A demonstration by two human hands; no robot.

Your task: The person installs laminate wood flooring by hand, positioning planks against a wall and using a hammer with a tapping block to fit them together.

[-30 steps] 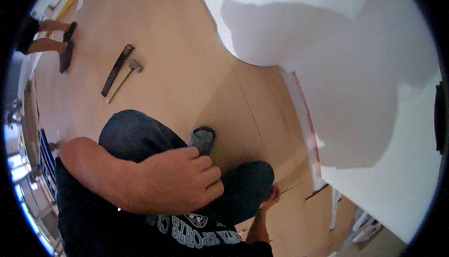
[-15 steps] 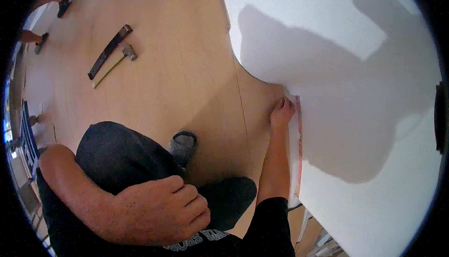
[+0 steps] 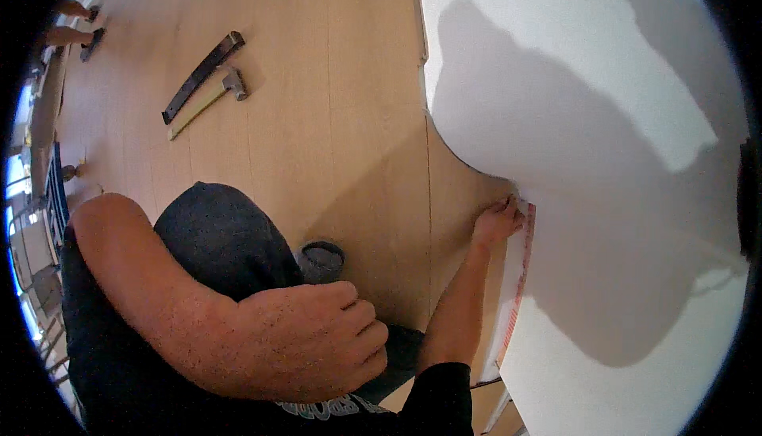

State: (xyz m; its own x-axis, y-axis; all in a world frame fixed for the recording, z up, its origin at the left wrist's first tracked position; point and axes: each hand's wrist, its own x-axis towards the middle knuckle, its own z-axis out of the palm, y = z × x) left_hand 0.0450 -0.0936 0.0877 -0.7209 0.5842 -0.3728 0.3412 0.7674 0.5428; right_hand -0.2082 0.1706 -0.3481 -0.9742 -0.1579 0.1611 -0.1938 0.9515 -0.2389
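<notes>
My left hand (image 3: 317,333), fingers curled over, is in front of my bent knee and dark shirt; whatever it holds, if anything, is hidden. My right hand (image 3: 500,220) reaches to the curved edge of a white panel (image 3: 571,31), its fingers pinched at the top end of a narrow white strip (image 3: 500,309) with a red-marked border. What is between those fingertips is too small to make out. My grey-shod foot (image 3: 321,265) shows beside the left hand, on the wood-look floor (image 3: 357,63).
A hammer (image 3: 202,109) with a pale green handle lies beside a black metal bar (image 3: 202,71) at the upper left. Another person's feet and legs (image 3: 79,36) appear at the far left. A dark blue slatted object (image 3: 55,198) stands at the left edge.
My right hand has moved from low beside my knee up to the panel's curved edge. My left hand stays curled. The view has shifted, and the other person's legs have moved.
</notes>
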